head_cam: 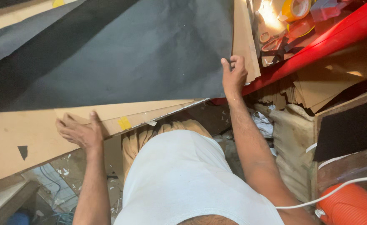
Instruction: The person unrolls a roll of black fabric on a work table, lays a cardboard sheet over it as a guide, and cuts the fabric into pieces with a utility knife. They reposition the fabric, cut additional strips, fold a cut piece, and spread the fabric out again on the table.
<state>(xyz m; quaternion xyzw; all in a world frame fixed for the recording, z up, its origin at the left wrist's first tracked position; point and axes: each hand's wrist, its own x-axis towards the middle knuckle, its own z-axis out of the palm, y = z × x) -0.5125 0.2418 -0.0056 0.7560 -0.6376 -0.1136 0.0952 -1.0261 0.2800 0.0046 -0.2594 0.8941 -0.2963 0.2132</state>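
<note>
A large black sheet (121, 54) lies spread over a stack of brown cardboard sheets (21, 137) on a work surface. My right hand (234, 75) pinches the black sheet's right edge, next to a tilted cardboard piece (245, 41). My left hand (79, 132) rests flat on the brown cardboard near its front edge, fingers spread, holding nothing. Small yellow tape pieces (124, 123) stick to the cardboard edge between my hands.
A red ledge (317, 46) runs at the right, with a yellow tape roll (295, 9) and scissors (275, 43) behind it. Cardboard scraps (317, 87), a wooden crate (342, 125), an orange ribbed object (350, 206) and a white cable (338, 189) crowd the right. Scraps litter the floor (58, 187).
</note>
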